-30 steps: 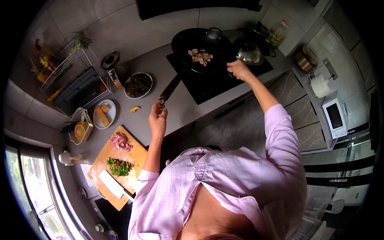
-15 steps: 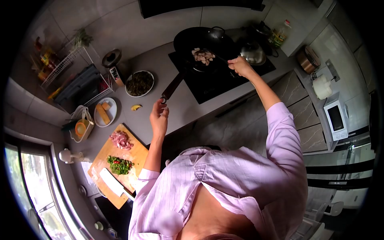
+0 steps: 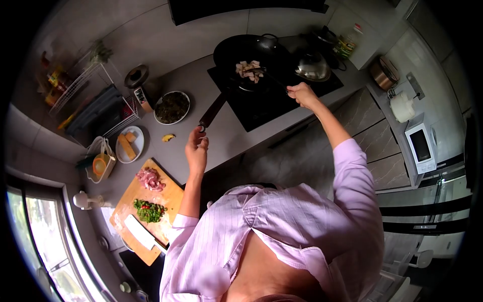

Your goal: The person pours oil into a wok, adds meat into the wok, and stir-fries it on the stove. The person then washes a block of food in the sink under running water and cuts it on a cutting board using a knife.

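A black wok point(image 3: 235, 50) sits on the cooktop, with pale pieces of meat point(image 3: 250, 71) gathered at its bottom. My right hand point(image 3: 303, 94) is closed around the handle of a dark spatula point(image 3: 274, 79), its blade in among the meat. The wok's long brown handle point(image 3: 214, 111) points toward my left hand point(image 3: 196, 148). That hand is at the handle's ringed end, fingers loosely bent and thumb apart, not wrapped round it; whether the fingertips touch it is hard to tell.
A cutting board point(image 3: 173, 194) holds raw meat point(image 3: 150, 179), chopped green and red peppers point(image 3: 149, 210) and a cleaver point(image 3: 139, 232). Behind are a bowl of dark greens point(image 3: 171, 106) and a plate point(image 3: 138, 152). A domed lid point(image 3: 312, 68) lies right of the wok.
The spatula and my right hand have shifted slightly, and the meat lies in a somewhat different heap. My left hand stays by the handle's end. The whole view has moved a little.
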`<state>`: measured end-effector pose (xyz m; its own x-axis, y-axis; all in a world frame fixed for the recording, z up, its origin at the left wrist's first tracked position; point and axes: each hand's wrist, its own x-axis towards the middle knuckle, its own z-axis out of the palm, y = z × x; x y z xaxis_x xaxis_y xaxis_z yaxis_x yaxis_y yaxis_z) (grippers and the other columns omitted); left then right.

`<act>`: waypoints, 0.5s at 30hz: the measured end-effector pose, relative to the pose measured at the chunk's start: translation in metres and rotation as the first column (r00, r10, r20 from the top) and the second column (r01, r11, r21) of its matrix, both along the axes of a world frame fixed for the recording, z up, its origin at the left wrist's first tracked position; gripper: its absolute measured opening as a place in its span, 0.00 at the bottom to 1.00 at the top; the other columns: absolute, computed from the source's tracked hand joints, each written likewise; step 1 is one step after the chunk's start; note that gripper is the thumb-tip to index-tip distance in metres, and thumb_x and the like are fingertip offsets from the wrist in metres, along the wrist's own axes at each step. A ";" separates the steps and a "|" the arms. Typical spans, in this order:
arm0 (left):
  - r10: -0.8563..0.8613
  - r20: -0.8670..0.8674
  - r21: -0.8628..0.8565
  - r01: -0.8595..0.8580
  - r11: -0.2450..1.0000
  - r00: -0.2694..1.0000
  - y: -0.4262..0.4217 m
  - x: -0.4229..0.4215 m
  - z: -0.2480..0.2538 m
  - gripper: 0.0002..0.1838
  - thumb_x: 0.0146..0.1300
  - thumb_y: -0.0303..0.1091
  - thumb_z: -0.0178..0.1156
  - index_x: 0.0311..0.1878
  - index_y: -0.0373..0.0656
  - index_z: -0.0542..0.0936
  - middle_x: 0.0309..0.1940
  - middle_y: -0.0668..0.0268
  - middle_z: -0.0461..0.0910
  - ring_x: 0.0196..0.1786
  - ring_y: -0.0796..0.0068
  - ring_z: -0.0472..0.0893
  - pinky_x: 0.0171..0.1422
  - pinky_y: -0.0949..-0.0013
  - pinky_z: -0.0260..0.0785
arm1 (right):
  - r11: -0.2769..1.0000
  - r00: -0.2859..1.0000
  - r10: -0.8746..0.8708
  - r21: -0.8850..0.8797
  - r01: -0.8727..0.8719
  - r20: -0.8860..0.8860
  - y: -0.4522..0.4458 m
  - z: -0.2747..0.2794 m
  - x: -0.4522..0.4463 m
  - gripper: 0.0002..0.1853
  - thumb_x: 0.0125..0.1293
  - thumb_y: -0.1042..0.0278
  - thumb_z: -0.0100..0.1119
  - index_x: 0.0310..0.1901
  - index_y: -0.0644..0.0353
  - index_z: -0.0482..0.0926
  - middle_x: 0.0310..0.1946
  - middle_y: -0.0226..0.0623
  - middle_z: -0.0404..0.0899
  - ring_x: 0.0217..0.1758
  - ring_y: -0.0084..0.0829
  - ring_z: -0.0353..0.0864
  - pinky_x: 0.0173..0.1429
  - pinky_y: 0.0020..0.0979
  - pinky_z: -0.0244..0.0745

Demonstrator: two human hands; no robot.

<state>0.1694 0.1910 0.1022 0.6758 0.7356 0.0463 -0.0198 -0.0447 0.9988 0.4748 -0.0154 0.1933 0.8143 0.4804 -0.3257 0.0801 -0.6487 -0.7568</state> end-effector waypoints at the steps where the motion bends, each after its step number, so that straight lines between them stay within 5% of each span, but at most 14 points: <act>1: -0.002 0.003 0.002 0.002 1.000 1.000 -0.001 0.001 0.002 0.21 0.55 0.24 0.50 0.55 0.42 0.69 0.40 0.67 0.74 0.36 0.80 0.73 0.34 0.79 0.66 | 0.999 1.000 -0.006 0.035 0.005 0.013 0.004 -0.001 0.003 0.12 0.57 0.71 0.55 0.44 0.62 0.77 0.11 0.25 0.62 0.11 0.17 0.55 0.14 0.24 0.48; 7: 0.017 0.014 -0.019 -0.017 1.000 1.000 -0.001 0.000 0.006 0.20 0.54 0.22 0.50 0.52 0.38 0.70 0.38 0.64 0.74 0.30 0.82 0.70 0.32 0.79 0.64 | 0.999 0.999 0.037 0.026 -0.037 0.013 -0.015 0.041 0.005 0.16 0.57 0.74 0.55 0.48 0.62 0.75 0.12 0.26 0.62 0.11 0.17 0.54 0.14 0.24 0.48; 11: -0.017 -0.046 0.005 0.017 1.000 0.999 -0.002 -0.004 0.009 0.21 0.55 0.24 0.50 0.55 0.42 0.68 0.41 0.64 0.75 0.37 0.79 0.74 0.34 0.78 0.67 | 0.994 0.991 0.084 -0.081 -0.075 0.103 -0.007 0.026 -0.009 0.17 0.54 0.73 0.56 0.48 0.63 0.74 0.12 0.27 0.63 0.11 0.17 0.56 0.14 0.26 0.51; 15: -0.026 -0.063 0.012 0.027 1.000 0.998 0.000 -0.004 0.010 0.22 0.55 0.24 0.49 0.55 0.42 0.68 0.41 0.64 0.75 0.37 0.79 0.74 0.34 0.78 0.67 | 0.995 0.994 0.098 -0.004 -0.098 0.046 -0.013 0.035 0.006 0.17 0.54 0.73 0.57 0.47 0.66 0.74 0.11 0.25 0.62 0.10 0.17 0.54 0.13 0.24 0.48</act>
<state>0.1650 0.1906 0.1123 0.6968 0.7171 0.0128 0.0412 -0.0578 0.9975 0.4810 -0.0289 0.2287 0.7776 0.5583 -0.2893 0.1784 -0.6371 -0.7498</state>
